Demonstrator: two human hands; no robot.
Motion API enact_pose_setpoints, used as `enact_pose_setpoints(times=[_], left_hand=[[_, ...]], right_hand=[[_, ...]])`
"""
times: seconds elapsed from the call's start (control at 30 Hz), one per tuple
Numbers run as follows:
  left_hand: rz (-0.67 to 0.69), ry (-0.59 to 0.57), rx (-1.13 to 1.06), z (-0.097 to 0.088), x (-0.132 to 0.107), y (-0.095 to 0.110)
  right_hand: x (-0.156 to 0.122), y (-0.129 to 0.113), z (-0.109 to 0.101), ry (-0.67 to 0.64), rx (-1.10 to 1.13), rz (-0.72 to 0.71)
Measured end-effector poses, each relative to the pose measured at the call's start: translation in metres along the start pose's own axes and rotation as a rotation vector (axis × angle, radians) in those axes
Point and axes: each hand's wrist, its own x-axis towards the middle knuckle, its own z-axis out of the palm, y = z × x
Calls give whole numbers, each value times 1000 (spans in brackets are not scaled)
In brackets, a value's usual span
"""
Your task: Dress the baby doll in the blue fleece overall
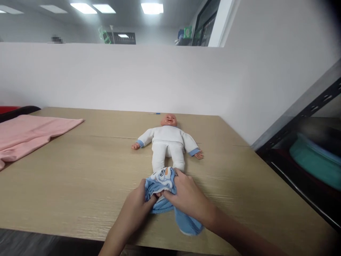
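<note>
Bunching a blue terry garment (160,184), the left hand (137,202) and right hand (188,190) pinch its edges between their fingers, around the baby doll's (168,134) foot on the worktop (80,192).

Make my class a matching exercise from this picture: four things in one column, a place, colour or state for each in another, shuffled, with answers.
1. Doll
2. Garment
3. Cloth
4. Lights

A. Lit, at the top
B. Pink, at the left
C. Face up on the table
D. Gripped by left hand and right hand

Pairs: 1-C, 2-D, 3-B, 4-A
</note>
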Motion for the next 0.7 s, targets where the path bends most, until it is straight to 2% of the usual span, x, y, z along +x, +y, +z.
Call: enact_pose_setpoints(times=[0.07,0.17,0.33,0.4,0.5,0.57,0.63,0.7], left_hand=[[49,33,28,6,7,-2],[137,89,-39,11,13,-3],[224,59,-351,8,12,-3],[242,68,-411,5,11,-4],[270,99,-371,-6,14,-4],[330,73,-315,-19,18,-1],[402,-20,-294,-35,24,2],[435,-156,-323,-52,32,5]], right_hand=[[0,2,2,-11,-34,24],[0,7,2,-52,14,-22],[0,20,5,39,324,-109],[2,25,6,69,461,-128],[8,32,6,99,561,-155],[14,37,2,115,554,-177],[20,42,-7,91,543,-207],[26,48,-17,-19,567,-215]])
